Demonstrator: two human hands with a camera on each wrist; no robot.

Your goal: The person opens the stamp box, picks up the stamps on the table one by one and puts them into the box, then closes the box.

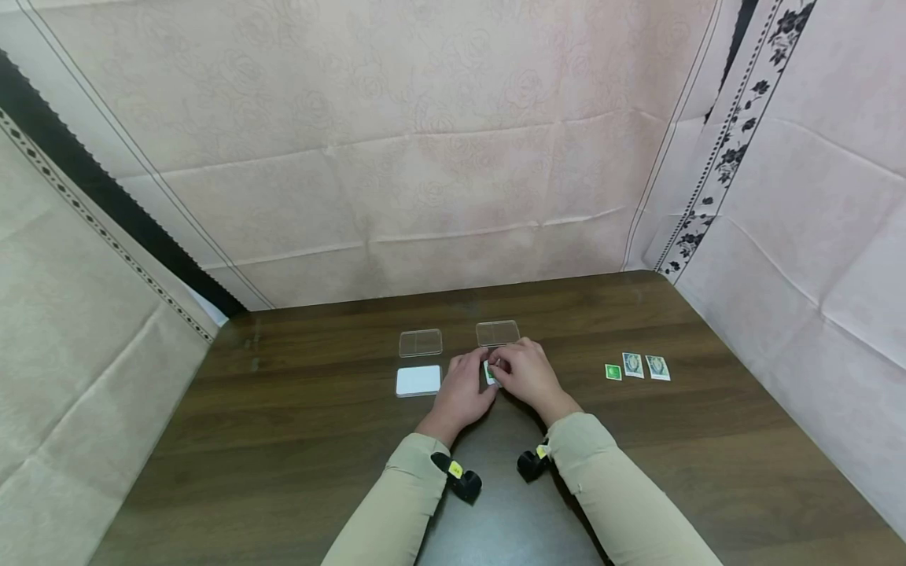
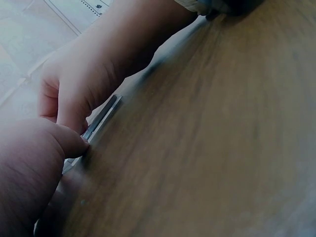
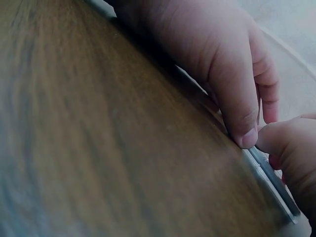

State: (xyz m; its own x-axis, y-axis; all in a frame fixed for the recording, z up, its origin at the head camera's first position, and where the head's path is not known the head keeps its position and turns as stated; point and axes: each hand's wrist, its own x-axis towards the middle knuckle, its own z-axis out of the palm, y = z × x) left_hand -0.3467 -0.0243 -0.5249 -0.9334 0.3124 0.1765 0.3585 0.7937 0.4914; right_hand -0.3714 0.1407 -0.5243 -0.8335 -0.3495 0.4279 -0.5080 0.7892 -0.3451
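Observation:
Both hands meet over a thin flat case point(image 1: 487, 377) on the table, with a white face and a green stamp point(image 1: 491, 372) on it. My left hand point(image 1: 463, 387) grips the case's left side. Its thumb lies on the near edge in the left wrist view, where the case point(image 2: 104, 116) appears edge-on. Above the case, my right hand point(image 1: 527, 376) has bent fingers at the green stamp and seems to pinch it. The fingers partly hide the stamp. The right wrist view shows the left thumb point(image 3: 247, 136) on the case edge beside the right hand point(image 3: 296, 153).
A white-faced flat case point(image 1: 418, 380) lies left of the hands. Behind stand two clear plastic lids, a left lid point(image 1: 421, 343) and a right lid point(image 1: 498, 332). To the right lie a small green stamp point(image 1: 613, 372) and two larger bluish stamps point(image 1: 633, 365).

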